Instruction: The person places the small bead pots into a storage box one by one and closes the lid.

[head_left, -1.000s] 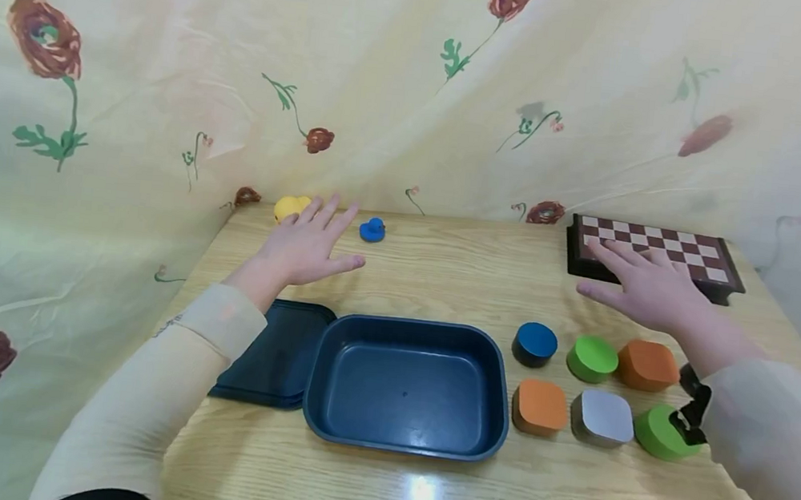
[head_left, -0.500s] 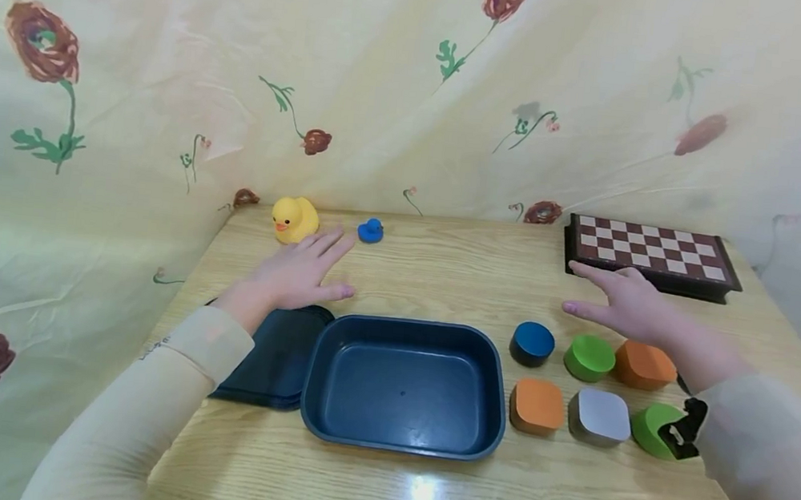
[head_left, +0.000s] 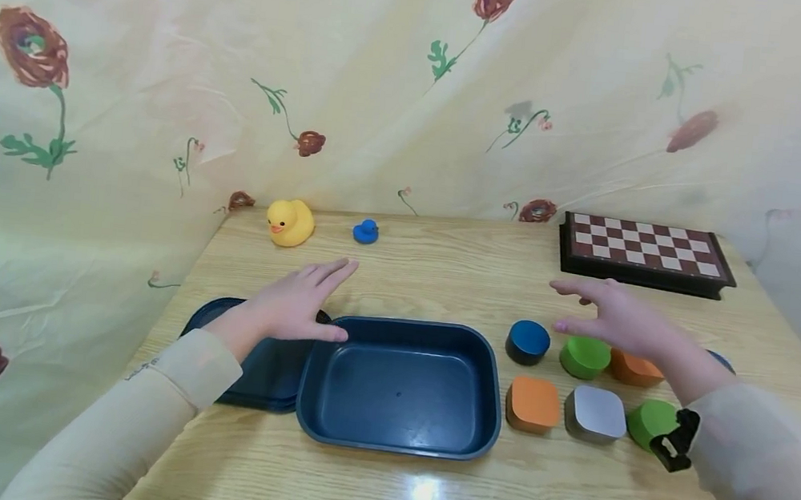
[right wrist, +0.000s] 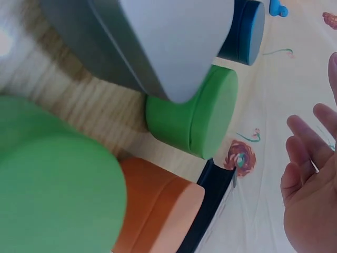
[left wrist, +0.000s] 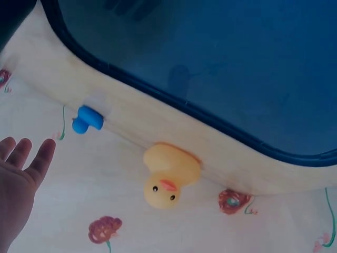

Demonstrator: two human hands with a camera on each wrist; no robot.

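Note:
My left hand [head_left: 287, 303] hovers above the back left corner of a dark blue rectangular tub [head_left: 392, 447], fingers extended and thumb apart, holding nothing. Under that forearm lies a dark blue flat lid-like panel [head_left: 265, 378], partly hidden. My right hand [head_left: 615, 315] is raised over the small lidded containers, its fingers loosely bent and holding nothing. Nearest it are a round blue container [head_left: 527, 343], a round green one [head_left: 584, 358] and an orange one [head_left: 633, 370]. In front stand an orange squarish container [head_left: 533, 405], a grey one [head_left: 594, 415] and another green one [head_left: 650, 424].
At the back left of the wooden table [head_left: 320, 484] sit a yellow rubber duck [head_left: 292, 223] and a small blue duck [head_left: 366, 231]. A checkered board box [head_left: 646, 257] lies at the back right. A blue object [head_left: 721, 360] is partly hidden behind the right forearm. Flowered cloth hangs behind.
Both hands have drawn back toward the person and lowered in view. The left has uncovered the yellow duck, the right the checkered box. The containers and tub stay in place.

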